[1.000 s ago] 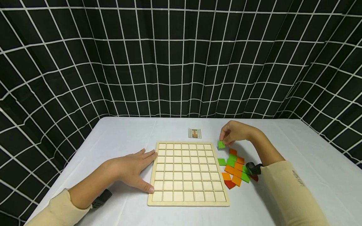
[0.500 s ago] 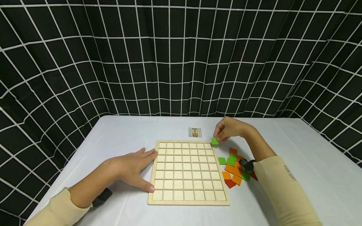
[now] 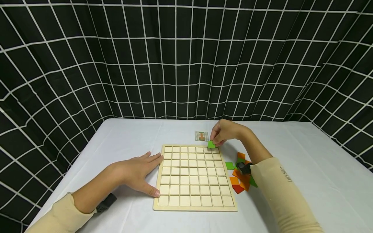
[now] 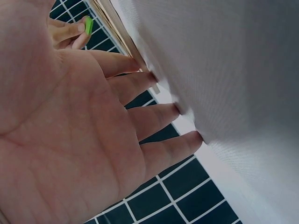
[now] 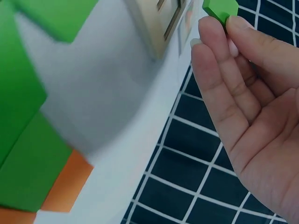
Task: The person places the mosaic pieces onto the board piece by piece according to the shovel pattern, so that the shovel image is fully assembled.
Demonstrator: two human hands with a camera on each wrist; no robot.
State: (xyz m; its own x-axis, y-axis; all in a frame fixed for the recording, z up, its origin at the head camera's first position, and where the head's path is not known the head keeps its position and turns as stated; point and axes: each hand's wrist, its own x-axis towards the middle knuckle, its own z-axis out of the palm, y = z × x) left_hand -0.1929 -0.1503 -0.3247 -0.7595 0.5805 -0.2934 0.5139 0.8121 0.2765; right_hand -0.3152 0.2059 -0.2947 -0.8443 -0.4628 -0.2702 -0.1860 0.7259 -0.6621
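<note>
My right hand (image 3: 227,131) pinches a green square tile (image 3: 211,144) between thumb and fingertips, over the far right corner of the wooden grid board (image 3: 194,208). In the right wrist view the green tile (image 5: 220,8) sits at the tips of thumb and index finger. My left hand (image 3: 140,174) lies with spread fingers at the board's left edge, thumb on the near left part of the frame. Its straight fingertips rest at the white cloth in the left wrist view, where the palm (image 4: 79,130) fills much of the picture. The board's cells hold no tiles.
Right of the board lies a loose pile of orange, green and red tiles, partly under my right wrist; an orange tile (image 3: 234,181) and a red tile (image 3: 238,189) show at its near side. A small printed pattern card (image 3: 201,136) lies behind the board on the white cloth (image 3: 134,132).
My right hand has carried the green tile leftward from beyond the pile to over the board's far right corner. The left hand has stayed at the board's edge.
</note>
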